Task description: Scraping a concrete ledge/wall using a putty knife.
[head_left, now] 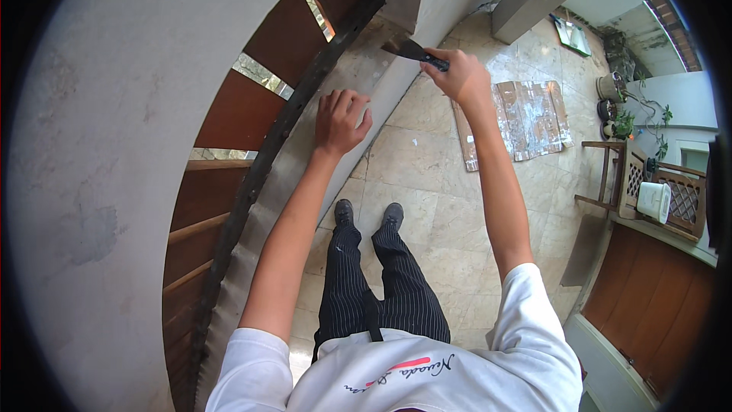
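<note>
My right hand (462, 81) is closed around the dark handle of a putty knife (412, 49). Its wide blade points left, over the top of a low, pale ledge (379, 70) near the wall corner. Whether the blade touches the surface I cannot tell. Nearer to me, my left hand (341, 123) is at the same ledge, holding nothing. Its fingers are slightly bent and apart, with the thumb toward the right. The top of the ledge around the blade looks stained and spotted.
Brown slatted panels in a dark frame (284, 133) border the ledge on the left. Paint-splashed cardboard (526, 122) lies on the tiled floor (415, 160). Farther right are a dustpan (572, 37), potted plants (623, 122) and a wooden chair (629, 175) beside a white container (653, 201).
</note>
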Demonstrator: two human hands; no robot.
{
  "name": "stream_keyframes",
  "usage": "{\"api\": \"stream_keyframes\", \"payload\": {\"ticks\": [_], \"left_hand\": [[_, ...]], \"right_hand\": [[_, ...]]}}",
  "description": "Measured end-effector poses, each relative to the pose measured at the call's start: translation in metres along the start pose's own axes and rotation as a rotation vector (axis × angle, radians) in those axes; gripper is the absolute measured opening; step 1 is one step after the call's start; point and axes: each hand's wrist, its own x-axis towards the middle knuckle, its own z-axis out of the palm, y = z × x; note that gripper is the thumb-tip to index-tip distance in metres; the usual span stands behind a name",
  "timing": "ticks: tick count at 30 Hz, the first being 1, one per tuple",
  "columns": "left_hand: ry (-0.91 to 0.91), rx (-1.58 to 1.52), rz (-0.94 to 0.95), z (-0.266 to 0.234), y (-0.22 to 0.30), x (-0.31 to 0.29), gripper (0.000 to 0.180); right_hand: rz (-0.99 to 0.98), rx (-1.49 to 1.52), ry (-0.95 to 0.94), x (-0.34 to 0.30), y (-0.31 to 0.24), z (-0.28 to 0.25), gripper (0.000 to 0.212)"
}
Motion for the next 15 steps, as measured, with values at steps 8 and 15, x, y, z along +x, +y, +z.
{"api": "stream_keyframes", "payload": {"ticks": [8,15], "left_hand": [[0.027,-0.032,-0.035,0.001,0.002,0.002,0.016],[0.025,-0.047,-0.060,0.000,0.004,0.006,0.015]], "right_hand": [[-0.009,0.013,0.026,0.020,0.006,0.012,0.034],[-0.098,-0.009,-0.068,0.034,0.035,-0.007,0.033]]}}
